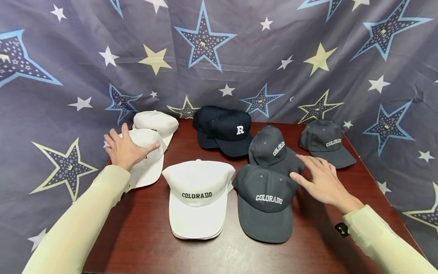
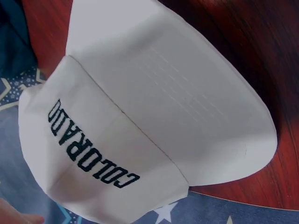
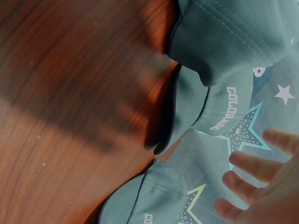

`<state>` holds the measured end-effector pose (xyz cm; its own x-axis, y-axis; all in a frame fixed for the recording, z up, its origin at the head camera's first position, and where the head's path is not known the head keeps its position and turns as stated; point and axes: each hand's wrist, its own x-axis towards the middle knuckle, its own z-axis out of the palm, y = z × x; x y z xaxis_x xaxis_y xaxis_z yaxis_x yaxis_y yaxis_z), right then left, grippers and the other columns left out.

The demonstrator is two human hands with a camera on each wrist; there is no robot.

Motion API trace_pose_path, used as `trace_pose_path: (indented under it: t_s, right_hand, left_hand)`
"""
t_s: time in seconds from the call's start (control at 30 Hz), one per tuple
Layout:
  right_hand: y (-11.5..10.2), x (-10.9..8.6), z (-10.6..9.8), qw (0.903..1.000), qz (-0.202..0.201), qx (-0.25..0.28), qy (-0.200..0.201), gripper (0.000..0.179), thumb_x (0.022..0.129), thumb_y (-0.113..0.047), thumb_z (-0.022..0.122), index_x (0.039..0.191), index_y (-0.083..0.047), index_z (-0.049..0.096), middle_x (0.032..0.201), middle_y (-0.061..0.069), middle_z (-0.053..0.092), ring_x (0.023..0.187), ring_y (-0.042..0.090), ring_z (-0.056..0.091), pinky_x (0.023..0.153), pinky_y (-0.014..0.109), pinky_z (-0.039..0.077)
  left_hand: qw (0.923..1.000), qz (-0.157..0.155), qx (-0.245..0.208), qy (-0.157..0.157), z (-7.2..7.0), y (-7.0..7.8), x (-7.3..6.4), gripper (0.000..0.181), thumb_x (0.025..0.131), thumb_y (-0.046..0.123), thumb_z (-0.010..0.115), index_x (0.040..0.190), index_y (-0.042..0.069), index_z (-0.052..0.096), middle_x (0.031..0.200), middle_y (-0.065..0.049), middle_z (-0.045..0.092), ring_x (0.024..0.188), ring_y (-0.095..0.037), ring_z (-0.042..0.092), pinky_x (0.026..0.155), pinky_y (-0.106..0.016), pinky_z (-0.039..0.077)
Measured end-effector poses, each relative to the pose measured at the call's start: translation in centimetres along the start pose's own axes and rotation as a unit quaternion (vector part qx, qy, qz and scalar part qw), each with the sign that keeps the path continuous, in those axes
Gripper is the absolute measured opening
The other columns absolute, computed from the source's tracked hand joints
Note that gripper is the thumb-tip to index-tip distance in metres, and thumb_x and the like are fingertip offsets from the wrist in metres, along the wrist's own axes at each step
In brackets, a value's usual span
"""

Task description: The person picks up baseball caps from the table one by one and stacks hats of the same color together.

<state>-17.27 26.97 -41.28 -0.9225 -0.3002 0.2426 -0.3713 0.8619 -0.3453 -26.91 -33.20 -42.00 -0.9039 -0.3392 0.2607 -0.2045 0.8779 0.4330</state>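
In the head view my left hand (image 1: 127,150), fingers spread, overlaps a white cap (image 1: 148,171) at the table's left side. The left wrist view shows this white cap (image 2: 163,93) close up, with dark COLORADO lettering; only a bit of the hand peeks in at the lower left corner. My right hand (image 1: 323,180) hovers with straight fingers just right of a dark grey COLORADO cap (image 1: 265,217) at the front. Behind that one sits another grey cap (image 1: 268,146), its brim close to my right fingertips. In the right wrist view those fingers (image 3: 254,165) are spread with nothing between them.
White COLORADO caps (image 1: 198,213), stacked, lie at the front middle. Another white cap (image 1: 157,121) is at the back left. Navy caps (image 1: 230,131), one with an R, sit at the back middle, and a grey cap (image 1: 321,139) at the back right. A star-patterned cloth (image 1: 219,76) surrounds the red-brown table (image 1: 147,236).
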Motion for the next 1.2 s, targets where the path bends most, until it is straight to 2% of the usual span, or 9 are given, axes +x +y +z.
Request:
trace_pose_path:
  t_s: [0.2,0.43,0.63,0.93,1.2]
  right_hand:
    - [0.1,0.0,0.2,1.0,-0.002,-0.005,-0.002,0.069,0.099,-0.052,0.062,0.152,-0.01,0.047,0.149,0.022,0.048,0.134,0.048,0.036,0.101,0.07,0.023]
    - [0.1,-0.1,0.4,0.9999,0.0,-0.007,-0.008,0.069,0.099,-0.052,0.061,0.152,-0.01,0.048,0.149,0.023,0.047,0.135,0.048,0.035,0.102,0.07,0.022]
    - [0.2,-0.2,0.4,0.9999,0.002,-0.007,-0.011,0.069,0.099,-0.053,0.061,0.152,-0.011,0.048,0.148,0.023,0.048,0.136,0.048,0.035,0.102,0.07,0.022]
    - [0.2,-0.1,0.5,0.9999,-0.003,-0.005,-0.009,0.067,0.099,-0.052,0.061,0.152,-0.014,0.048,0.147,0.023,0.048,0.135,0.048,0.035,0.102,0.07,0.022]
    - [0.2,-0.1,0.5,0.9999,-0.002,-0.005,-0.01,0.067,0.099,-0.052,0.061,0.152,-0.013,0.048,0.148,0.022,0.048,0.136,0.048,0.034,0.103,0.07,0.022]
  left_hand:
    - [0.9998,0.002,0.012,-0.016,0.3,-0.4,0.4,0.134,0.057,0.075,0.087,0.158,0.012,0.027,0.153,-0.041,0.017,0.142,-0.064,0.01,0.101,-0.085,0.018]
    - [0.9989,-0.013,0.003,-0.045,1.1,-0.9,0.4,0.128,0.062,0.065,0.089,0.16,0.015,0.024,0.145,-0.042,0.024,0.137,-0.065,0.02,0.093,-0.084,0.03]
    - [0.9992,-0.012,-0.001,-0.039,1.3,-0.9,0.1,0.112,0.067,0.053,0.091,0.154,0.01,0.034,0.139,-0.04,0.03,0.13,-0.062,0.03,0.086,-0.081,0.039]
    - [0.9992,0.014,0.006,-0.036,1.3,-1.1,0.0,0.102,0.074,0.05,0.087,0.153,0.01,0.037,0.138,-0.038,0.033,0.126,-0.059,0.032,0.085,-0.078,0.04]
    - [0.9989,0.032,-0.001,-0.034,0.5,-1.2,-0.3,0.096,0.076,0.047,0.086,0.151,0.01,0.039,0.14,-0.036,0.034,0.126,-0.059,0.033,0.086,-0.078,0.038]
